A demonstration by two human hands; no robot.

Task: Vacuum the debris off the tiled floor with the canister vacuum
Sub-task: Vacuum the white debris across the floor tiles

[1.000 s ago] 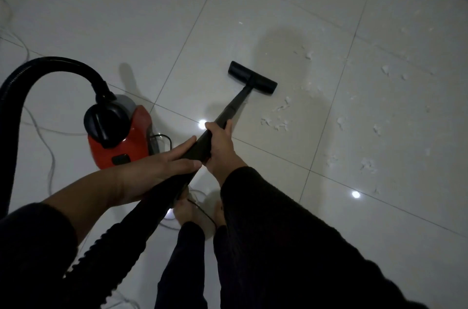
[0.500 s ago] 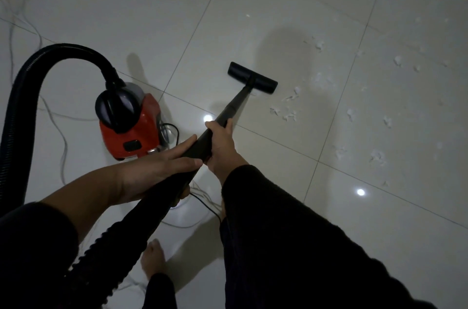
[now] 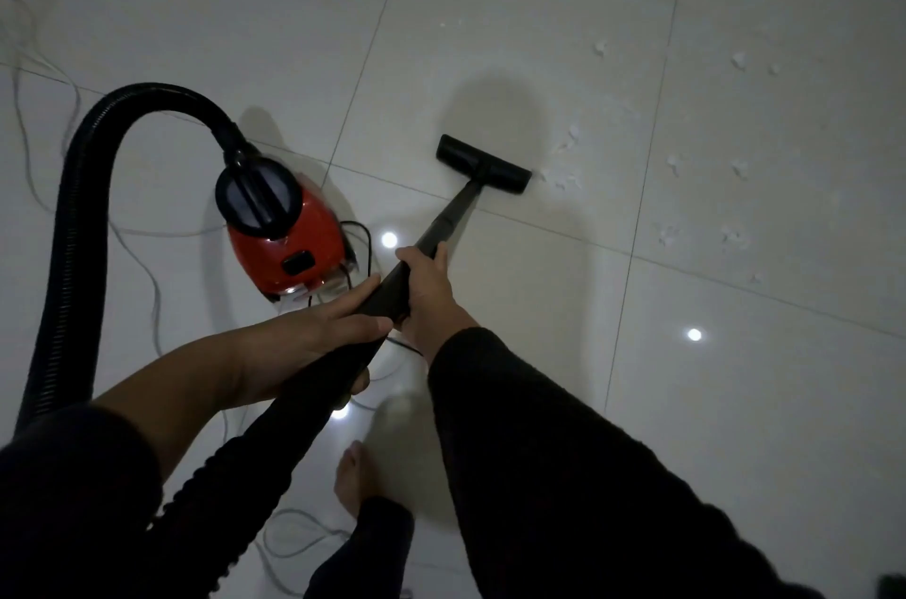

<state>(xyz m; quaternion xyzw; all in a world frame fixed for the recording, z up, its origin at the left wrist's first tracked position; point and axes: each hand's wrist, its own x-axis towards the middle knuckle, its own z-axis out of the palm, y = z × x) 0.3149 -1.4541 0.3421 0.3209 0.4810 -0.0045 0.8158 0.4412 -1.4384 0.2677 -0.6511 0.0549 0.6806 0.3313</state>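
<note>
A red and black canister vacuum (image 3: 289, 240) stands on the pale tiled floor (image 3: 515, 10), left of centre. Its ribbed black hose (image 3: 73, 206) arcs up and over to the left, then runs down to the black wand (image 3: 451, 211). My right hand (image 3: 426, 289) grips the wand from above. Just behind it, my left hand (image 3: 323, 333) holds the wand's thicker end. The flat black floor nozzle (image 3: 483, 164) lies on the floor ahead. Small white debris (image 3: 568, 147) is scattered just right of the nozzle, and more bits (image 3: 730, 235) lie further right.
A thin pale power cord (image 3: 147, 265) loops across the floor on the left and around my feet. My bare foot (image 3: 355, 481) stands under the wand. A dark object (image 3: 892, 586) shows at the bottom right corner. Bright light spots reflect on the tiles.
The view has shifted, so the canister now sits closer to the centre. The nozzle has come nearer to the debris to its right. My feet have stepped; both hands keep their grip.
</note>
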